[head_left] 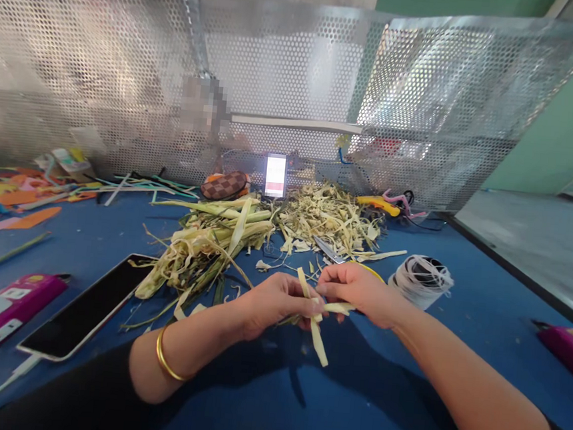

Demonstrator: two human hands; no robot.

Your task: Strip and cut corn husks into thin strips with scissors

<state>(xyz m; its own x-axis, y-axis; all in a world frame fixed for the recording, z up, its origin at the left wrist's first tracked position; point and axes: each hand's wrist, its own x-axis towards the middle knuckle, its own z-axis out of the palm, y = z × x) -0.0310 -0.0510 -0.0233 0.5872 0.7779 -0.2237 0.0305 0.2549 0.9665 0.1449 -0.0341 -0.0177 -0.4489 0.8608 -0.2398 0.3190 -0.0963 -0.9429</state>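
Pale yellow-green husk strips (319, 343) cross each other between my hands, above the blue table. My left hand (281, 301) pinches them where they cross, thumb on top. One strip points up and down past the thumb; another runs right toward my right hand (353, 289). The right fingers are closed at that strip (339, 307), and their tips are partly hidden. Just behind the right hand lie scissors (331, 251) with a yellow handle, partly covered by it. A bundle of long husks (208, 242) rests beyond my left hand.
A heap of shredded husk (329, 219) lies at the back. To the right stands a spool of white string (421, 282). At left are a charging phone (88, 308), a magenta power strip (12, 311) and coloured scraps (22, 195). A perforated metal screen (290, 61) borders the far edge.
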